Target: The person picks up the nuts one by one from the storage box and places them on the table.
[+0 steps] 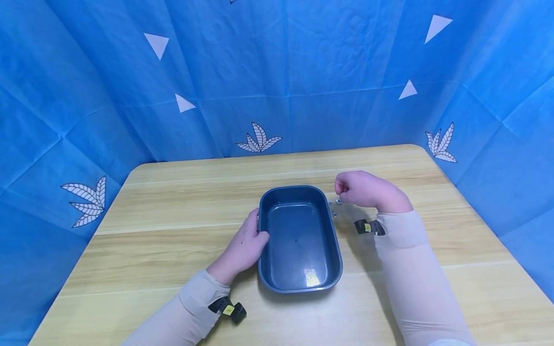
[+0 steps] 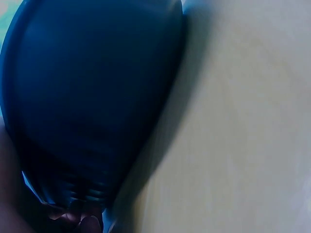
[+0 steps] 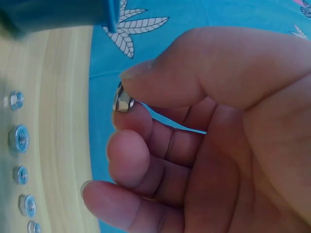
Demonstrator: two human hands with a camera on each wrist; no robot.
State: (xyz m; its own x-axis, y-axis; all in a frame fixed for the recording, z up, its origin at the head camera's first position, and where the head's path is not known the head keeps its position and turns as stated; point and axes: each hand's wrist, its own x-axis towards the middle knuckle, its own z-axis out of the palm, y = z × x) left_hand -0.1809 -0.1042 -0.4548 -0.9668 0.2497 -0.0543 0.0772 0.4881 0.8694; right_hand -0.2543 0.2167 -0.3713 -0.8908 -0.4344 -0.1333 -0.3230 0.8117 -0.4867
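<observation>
A dark blue plastic tub [image 1: 298, 240] stands on the table, its inside holding nothing visible. My left hand [image 1: 245, 245] grips its left wall, thumb over the rim and fingers outside. The left wrist view shows the tub's dark outer side [image 2: 97, 87], with dim fingertips at its lower end. Right of the tub, my right hand [image 1: 368, 191] is raised above the table. Between its thumb and index finger it pinches a small shiny metal nut [image 3: 123, 99]; the other fingers are curled. Several loose nuts [image 3: 19, 138] lie in a row on the table near that hand.
The wooden table [image 1: 173, 211] has light grain and rounded far corners. A blue cloth [image 1: 303, 96] printed with white leaves and triangles hangs behind it and along the sides. Both wrists carry black straps with small cameras [image 1: 238, 313].
</observation>
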